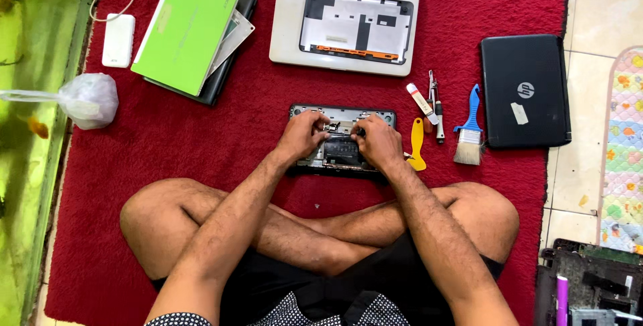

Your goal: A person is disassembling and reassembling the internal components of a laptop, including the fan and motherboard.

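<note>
I sit cross-legged on the red carpet [201,132], and the opened laptop base [341,140] lies just in front of my legs, near the middle of the carpet. Both my hands rest on it. My left hand [305,135] lies over its left half, fingers curled down onto the parts inside; my right hand [377,142] covers the right half, fingers bent the same way, fingertips of both hands nearly meeting at the centre. Whether they pinch some small part there I cannot tell, since my knuckles hide it.

Just beside my right hand lies a yellow pry tool [416,144], touching the base's right edge. Further right are a small group of screwdrivers and tweezers [434,105] and a blue-handled brush [469,128]. Near the carpet's right edge sits a closed black laptop [526,91]. At the far edge lies a white laptop shell [345,19], underside up, and toward the far left corner a green laptop [186,31] stacked on others, with a white power bank [118,40] beside it.
</note>
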